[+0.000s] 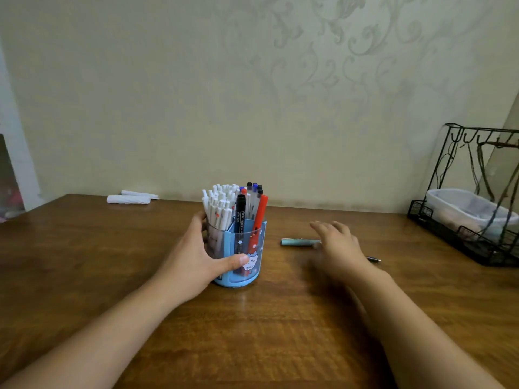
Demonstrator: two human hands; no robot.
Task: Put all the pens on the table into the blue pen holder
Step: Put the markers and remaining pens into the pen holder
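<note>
Fingers and thumb of the left hand (193, 256) wrap the blue pen holder (238, 254), steadying it on the desk (252, 332). Rightward, a teal pen (299, 242) lies flat; the right hand (339, 245), grip spread and blurred, hovers over it. Best pinch mid-barrel, then drop it tip-down.

One pen holder (247, 255), two hands (193, 256) — many pens (222, 206)
</note>
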